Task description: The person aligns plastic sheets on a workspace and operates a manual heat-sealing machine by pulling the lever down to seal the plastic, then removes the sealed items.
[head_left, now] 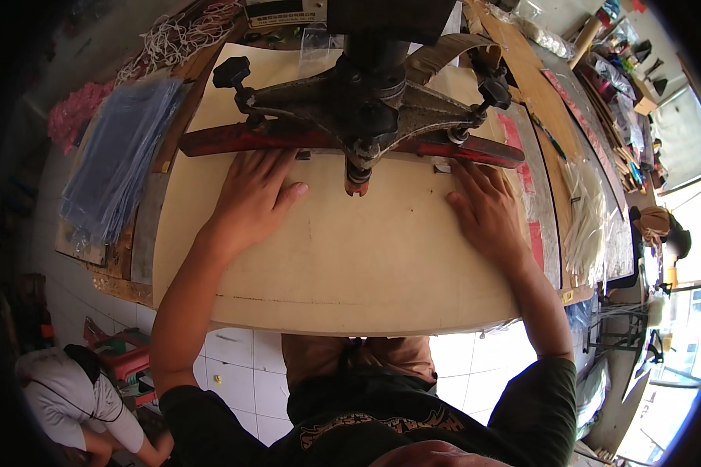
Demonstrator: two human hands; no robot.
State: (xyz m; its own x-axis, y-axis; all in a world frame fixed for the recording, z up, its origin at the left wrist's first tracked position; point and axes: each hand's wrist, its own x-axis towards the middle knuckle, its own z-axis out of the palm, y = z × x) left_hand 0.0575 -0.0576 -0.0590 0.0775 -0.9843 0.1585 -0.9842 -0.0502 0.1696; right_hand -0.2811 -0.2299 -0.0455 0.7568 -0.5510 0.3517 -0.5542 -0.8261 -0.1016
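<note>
My left hand (255, 196) lies flat on a large beige board (366, 257), its thumb apart and its fingertips at the front edge of a long red bar (237, 138). On the other side my right hand (487, 208) also rests flat, fingers stretched toward the bar's right end. Neither hand holds anything that I can see. The bar hangs from a dark metal press head (366, 101) with black star knobs (231, 72). Small dark pieces (442, 167) sit by the bar near both hands. What lies under the bar is hidden.
Clear bluish plastic sheets (121, 156) are stacked at the left. White strips (584, 222) hang over the right side, near a pen (549, 135). Tangled white cord (179, 39) lies at the far left. Another person (78, 397) bends down at the lower left.
</note>
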